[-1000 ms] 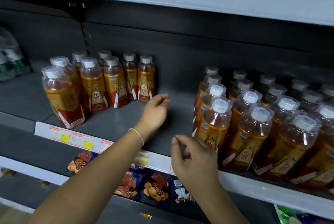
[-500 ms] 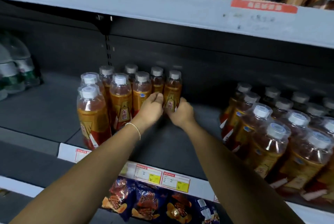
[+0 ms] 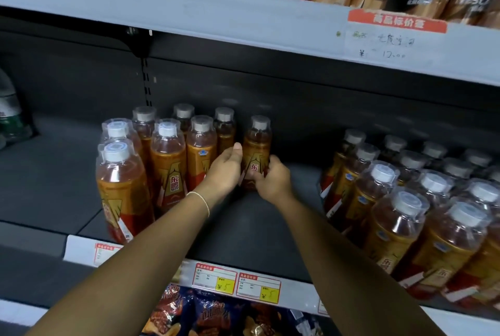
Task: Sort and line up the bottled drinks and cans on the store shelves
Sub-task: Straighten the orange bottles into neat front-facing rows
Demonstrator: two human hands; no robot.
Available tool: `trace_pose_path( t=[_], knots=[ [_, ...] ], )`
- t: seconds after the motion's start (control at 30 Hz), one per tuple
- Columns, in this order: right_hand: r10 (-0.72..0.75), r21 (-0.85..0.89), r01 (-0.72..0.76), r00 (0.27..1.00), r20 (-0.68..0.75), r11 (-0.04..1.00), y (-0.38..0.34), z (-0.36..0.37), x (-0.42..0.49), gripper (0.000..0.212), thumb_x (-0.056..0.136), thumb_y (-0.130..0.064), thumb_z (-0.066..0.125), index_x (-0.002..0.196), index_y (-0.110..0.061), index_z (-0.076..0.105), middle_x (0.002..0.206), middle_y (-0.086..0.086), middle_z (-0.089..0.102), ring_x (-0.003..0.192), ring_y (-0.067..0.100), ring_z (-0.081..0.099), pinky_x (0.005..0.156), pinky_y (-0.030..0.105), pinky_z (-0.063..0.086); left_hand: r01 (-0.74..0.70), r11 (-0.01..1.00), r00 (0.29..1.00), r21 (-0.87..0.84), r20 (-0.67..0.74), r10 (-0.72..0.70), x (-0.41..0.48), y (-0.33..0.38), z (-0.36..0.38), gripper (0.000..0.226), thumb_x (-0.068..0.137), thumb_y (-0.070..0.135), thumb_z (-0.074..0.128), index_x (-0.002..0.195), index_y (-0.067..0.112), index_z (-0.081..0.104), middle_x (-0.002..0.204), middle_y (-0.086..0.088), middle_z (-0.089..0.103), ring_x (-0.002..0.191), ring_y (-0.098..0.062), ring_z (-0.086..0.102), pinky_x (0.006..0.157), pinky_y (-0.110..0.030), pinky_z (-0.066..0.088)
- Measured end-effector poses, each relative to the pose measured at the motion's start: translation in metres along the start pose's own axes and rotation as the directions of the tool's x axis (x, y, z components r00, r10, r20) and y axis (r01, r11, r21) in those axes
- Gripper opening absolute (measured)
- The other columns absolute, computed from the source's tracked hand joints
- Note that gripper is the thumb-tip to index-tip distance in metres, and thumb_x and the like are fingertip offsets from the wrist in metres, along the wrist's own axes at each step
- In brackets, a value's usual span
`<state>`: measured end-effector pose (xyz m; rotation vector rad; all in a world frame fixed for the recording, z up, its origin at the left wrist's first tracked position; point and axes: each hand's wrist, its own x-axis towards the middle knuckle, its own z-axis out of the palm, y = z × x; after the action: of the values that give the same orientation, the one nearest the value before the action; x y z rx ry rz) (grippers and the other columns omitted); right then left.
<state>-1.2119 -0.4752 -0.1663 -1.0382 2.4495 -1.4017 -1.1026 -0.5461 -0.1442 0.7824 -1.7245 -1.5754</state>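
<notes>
Noted on shelf (image 3: pixel 257 227): bottle cluster (image 3: pixel 167 157) just left, larger bottle block (image 3: pixel 405 213) well apart right, price tags (image 3: pixel 238 281) on near edge, snack bags (image 3: pixel 216 316) below. Against half a second ago: gap opened between cluster and single bottle (image 3: pixel 257 146). Upright toward the back, amber, grey-capped, gold-red label; gripped low by left hand (image 3: pixel 226 170) and right hand (image 3: pixel 273 180), fingers curled round it.

The middle shelf (image 3: pixel 257 227) carries 8 amber drink bottles toward its left edge: 7 in the left cluster (image 3: pixel 167 162) and 1 lone bottle (image 3: pixel 257 146) just beside it. Toward the right edge, the right cluster (image 3: pixel 405 213) shows at least 13 white caps and is cut off, so its full count cannot be told. The front edge bears 2 yellow-patched price tags (image 3: pixel 213 280) and 2 half-hidden tags (image 3: pixel 104 253). The shelf above has 1 handwritten price label (image 3: pixel 392 37).
</notes>
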Motion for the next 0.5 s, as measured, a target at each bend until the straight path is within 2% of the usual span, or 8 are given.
trace_pose_path(
  t=[0.07,0.2,0.33,0.4,0.5],
  knots=[
    [0.001,-0.020,-0.002,1.000,-0.007,1.000,0.007,-0.009,-0.005,0.034,0.086,-0.017,0.072,0.116,-0.011,0.059,0.109,0.008,0.069,0.099,0.026,0.066,0.084,0.032,0.053,0.053,0.999,0.998,0.002,0.030,-0.053,0.003,-0.005,0.007,0.050,0.100,0.058,0.033,0.122,0.021,0.058,0.133,-0.008,0.058,0.120,-0.019,0.052,0.111,-0.042,0.036],
    [0.012,-0.055,-0.012,1.000,-0.015,0.998,0.022,-0.026,-0.013,0.038,0.091,-0.012,0.065,0.127,-0.010,0.052,0.119,0.011,0.066,0.109,0.028,0.063,0.095,0.040,0.052,0.121,0.992,0.980,-0.042,0.163,-0.113,0.003,-0.012,0.029,0.065,0.100,0.059,0.024,0.129,0.014,0.059,0.137,-0.010,0.058,0.129,-0.022,0.051,0.115,-0.044,0.033],
    [0.005,-0.076,-0.012,0.995,-0.098,0.997,0.032,-0.037,-0.016,0.046,0.092,-0.012,0.065,0.135,-0.011,0.049,0.123,0.012,0.063,0.113,0.028,0.061,0.097,0.043,0.050,0.121,0.987,0.970,-0.109,0.224,-0.094,0.002,-0.015,0.045,0.057,0.101,0.059,0.017,0.103,0.027,0.065,0.132,-0.010,0.060,0.122,-0.018,0.055,0.112,-0.040,0.036],
    [0.015,-0.079,-0.028,0.987,-0.163,0.996,0.034,-0.039,-0.016,0.048,0.092,-0.012,0.066,0.137,-0.012,0.050,0.125,0.011,0.061,0.114,0.027,0.060,0.098,0.041,0.050,0.134,0.981,0.966,-0.141,0.239,-0.098,0.003,-0.015,0.052,0.062,0.100,0.059,0.016,0.109,0.022,0.065,0.134,-0.013,0.059,0.123,-0.019,0.054,0.113,-0.040,0.035],
    [0.042,-0.050,-0.053,0.979,-0.201,0.997,0.035,-0.036,-0.013,0.048,0.091,-0.013,0.068,0.136,-0.011,0.051,0.126,0.011,0.060,0.115,0.027,0.060,0.098,0.041,0.050,0.153,0.974,0.963,-0.168,0.245,-0.109,0.007,-0.016,0.058,0.070,0.101,0.057,0.014,0.130,0.010,0.058,0.138,-0.014,0.056,0.122,-0.017,0.052,0.108,-0.032,0.036]
  ],
)
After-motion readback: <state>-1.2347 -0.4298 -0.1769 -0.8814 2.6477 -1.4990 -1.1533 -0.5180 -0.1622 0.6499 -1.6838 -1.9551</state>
